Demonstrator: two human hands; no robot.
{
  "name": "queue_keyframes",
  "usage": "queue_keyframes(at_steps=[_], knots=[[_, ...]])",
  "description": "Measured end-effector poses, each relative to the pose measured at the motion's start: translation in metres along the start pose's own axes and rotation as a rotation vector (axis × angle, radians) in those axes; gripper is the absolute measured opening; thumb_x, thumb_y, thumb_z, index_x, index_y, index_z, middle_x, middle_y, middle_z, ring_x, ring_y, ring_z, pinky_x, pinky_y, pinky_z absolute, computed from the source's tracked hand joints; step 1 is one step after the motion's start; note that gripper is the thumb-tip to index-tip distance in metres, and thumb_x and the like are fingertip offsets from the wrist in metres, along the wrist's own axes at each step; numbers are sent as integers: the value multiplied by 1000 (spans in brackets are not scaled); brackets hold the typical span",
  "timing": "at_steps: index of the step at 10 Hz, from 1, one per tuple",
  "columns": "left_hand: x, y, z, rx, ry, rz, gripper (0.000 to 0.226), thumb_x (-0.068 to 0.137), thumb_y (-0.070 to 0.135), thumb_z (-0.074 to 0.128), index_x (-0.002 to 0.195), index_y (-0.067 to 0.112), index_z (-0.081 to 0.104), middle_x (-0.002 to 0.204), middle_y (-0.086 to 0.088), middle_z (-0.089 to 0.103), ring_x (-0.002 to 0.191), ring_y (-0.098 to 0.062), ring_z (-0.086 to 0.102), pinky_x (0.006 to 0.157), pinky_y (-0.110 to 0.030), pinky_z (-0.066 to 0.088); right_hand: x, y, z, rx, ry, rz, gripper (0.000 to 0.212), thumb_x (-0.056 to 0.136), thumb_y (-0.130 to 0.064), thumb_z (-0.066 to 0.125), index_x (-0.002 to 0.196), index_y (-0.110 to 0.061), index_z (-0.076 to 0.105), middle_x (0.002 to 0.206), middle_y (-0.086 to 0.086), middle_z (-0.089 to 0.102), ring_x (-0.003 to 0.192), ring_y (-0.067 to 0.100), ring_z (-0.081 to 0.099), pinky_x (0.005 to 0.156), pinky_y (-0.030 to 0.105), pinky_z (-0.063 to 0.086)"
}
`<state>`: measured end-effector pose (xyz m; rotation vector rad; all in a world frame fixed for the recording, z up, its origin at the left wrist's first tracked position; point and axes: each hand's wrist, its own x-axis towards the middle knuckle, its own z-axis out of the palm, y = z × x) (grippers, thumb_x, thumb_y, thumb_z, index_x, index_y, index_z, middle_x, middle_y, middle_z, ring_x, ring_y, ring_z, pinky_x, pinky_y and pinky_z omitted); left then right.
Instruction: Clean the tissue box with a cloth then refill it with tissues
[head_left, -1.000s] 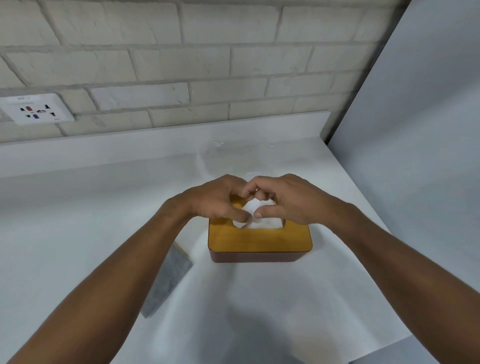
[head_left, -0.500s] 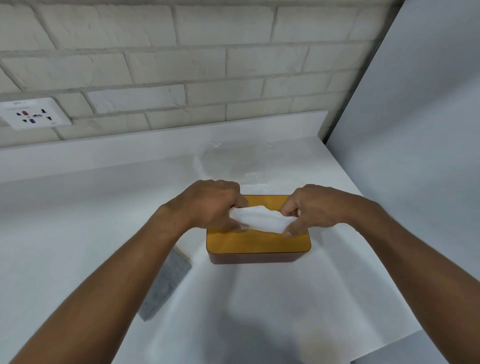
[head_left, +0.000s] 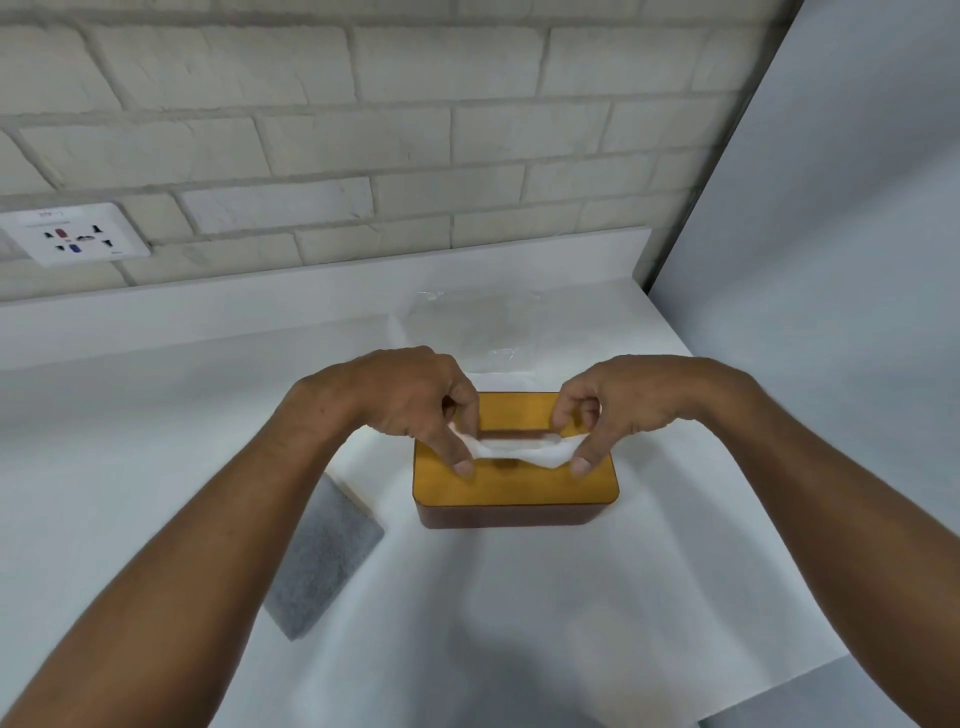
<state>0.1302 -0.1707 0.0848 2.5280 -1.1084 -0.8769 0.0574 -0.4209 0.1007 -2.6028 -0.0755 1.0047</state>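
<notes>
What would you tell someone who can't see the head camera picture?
The left hand and the right hand each pinch one end of a white paper tissue above a rectangular brown tissue box with a yellow wooden lid. A grey cloth lies on the white counter, left of the box.

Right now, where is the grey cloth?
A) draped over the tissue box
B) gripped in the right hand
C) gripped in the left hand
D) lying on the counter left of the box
D: the grey cloth lies flat on the counter beside the tissue box, while the left hand and right hand both pinch the white tissue.
</notes>
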Motion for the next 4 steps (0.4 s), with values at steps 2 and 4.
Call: queue_keyframes(at_steps=[2, 4], knots=[[-3, -2, -13, -21, 259, 61, 53, 74, 87, 58, 86, 38, 76, 60, 22, 60, 61, -6, 55, 63, -29, 43, -3, 2, -12, 179, 143, -73, 46, 69, -64, 74, 107, -38, 68, 93, -2, 63, 90, 14, 59, 79, 26, 42], [11, -7, -29, 39, 587, 80, 33, 96, 60, 60, 90, 31, 73, 74, 9, 68, 69, -11, 60, 65, -32, 49, -2, -4, -27, 212, 452, -132, 24, 81, -52, 74, 95, -33, 72, 80, -9, 58, 71, 6, 52, 65, 22, 39]])
